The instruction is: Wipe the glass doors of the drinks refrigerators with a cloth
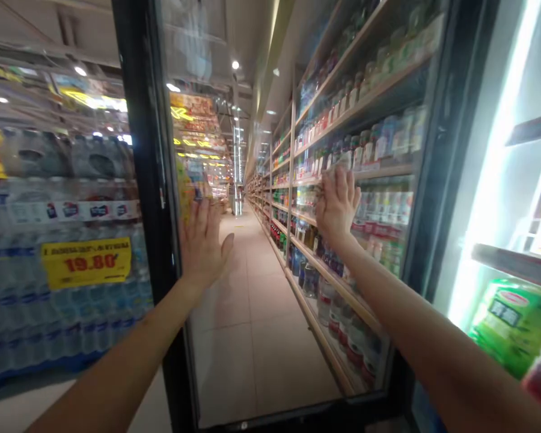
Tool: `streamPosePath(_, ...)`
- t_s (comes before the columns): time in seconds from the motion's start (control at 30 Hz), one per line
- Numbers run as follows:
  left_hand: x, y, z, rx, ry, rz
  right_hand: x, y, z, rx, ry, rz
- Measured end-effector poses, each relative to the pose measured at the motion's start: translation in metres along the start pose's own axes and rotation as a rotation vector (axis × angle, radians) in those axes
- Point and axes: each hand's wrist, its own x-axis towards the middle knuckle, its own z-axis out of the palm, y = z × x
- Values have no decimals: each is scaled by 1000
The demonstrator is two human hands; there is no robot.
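Note:
A tall glass cooler door with a black frame stands swung out in front of me. My left hand lies flat and open against the glass near the door's left edge. My right hand is also open, fingers spread, pressed on the glass further right and a little higher. Neither hand holds anything. Through the glass I see a long shop aisle with a tiled floor and shelves of bottles.
The lit cooler interior is on the right, with shelves and a green packet. Stacked packs of water bottles with a yellow price tag reading 19.80 fill the left.

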Motion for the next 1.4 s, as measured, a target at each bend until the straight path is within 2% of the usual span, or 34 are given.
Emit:
streamPosePath(0.03, -6, 0, 2, -1, -1, 7, -9, -2, -1, 16, -13, -30)
streamPosePath(0.13, -23, 2, 6, -5, -12, 26, -41, -8, -7, 130, -178, -432)
streamPosePath(0.17, -28, 4, 8, -5, -19, 31, -51, -9, -9, 142, -198, -472)
streamPosePath(0.2, -31, 5, 9, -2, -27, 33, -58, -9, -11, 126, -176, -411)
streamPosePath(0.3, -37, 14, 13, 18, -14, 14, -73, -16, -16, 22, -29, 0)
streamPosePath(0.33, -39, 18, 14, 27, -8, -1, -78, -21, -17, 20, -27, 30)
streamPosePath(0.37, -42, 22, 15, 36, -1, -9, -83, -26, -18, 48, -59, -41)
streamPosePath(0.43, -48, 29, 15, 51, 2, 10, -96, -35, -22, 129, -167, -284)
streamPosePath(0.47, -52, 32, 16, 57, -6, 37, -102, -35, -24, 145, -207, -347)
streamPosePath(0.5, -56, 34, 16, 62, -11, 75, -109, -31, -26, 134, -221, -332)
streamPosePath(0.53, -60, 36, 17, 66, -9, 114, -115, -24, -28, 97, -209, -245)
streamPosePath(0.6, -67, 42, 20, 70, -2, 158, -126, -6, -33, -16, -128, 17)
streamPosePath(0.67, -73, 51, 26, 66, 25, 150, -138, 9, -37, -107, -57, 196)
streamPosePath(0.7, -76, 57, 29, 59, 33, 136, -144, 13, -39, -121, -63, 207)
streamPosePath(0.73, -78, 63, 31, 48, 33, 125, -152, 17, -41, -110, -105, 156)
streamPosePath(0.83, -89, 79, 38, -2, 9, 169, -175, 33, -50, -34, -276, -86)
streamPosePath(0.87, -93, 83, 40, -23, -2, 192, -182, 42, -53, -43, -287, -74)
streamPosePath(1.0, -112, 97, 48, -105, -31, 179, -208, 77, -63, -206, -117, 386)
streamPosePath(1.03, -118, 100, 50, -117, -46, 171, -216, 77, -64, -213, -103, 428)
streamPosePath(1.07, -124, 104, 51, -126, -62, 173, -224, 73, -66, -192, -122, 402)
streamPosePath(1.17, -146, 110, 55, -137, -127, 229, -246, 47, -68, -46, -296, 103)
streamPosePath(1.2, -154, 110, 56, -140, -146, 243, -251, 40, -69, -15, -328, 35)
streamPosePath(1.23, -161, 109, 56, -142, -161, 253, -255, 36, -70, -11, -330, 29)
streamPosePath(1.27, -168, 107, 55, -142, -173, 256, -258, 33, -70, -32, -304, 85)
streamPosePath(1.37, -184, 100, 53, -128, -210, 267, -262, 25, -69, -137, -182, 377)
streamPosePath(1.4, -187, 97, 52, -121, -218, 270, -264, 18, -68, -133, -181, 401)
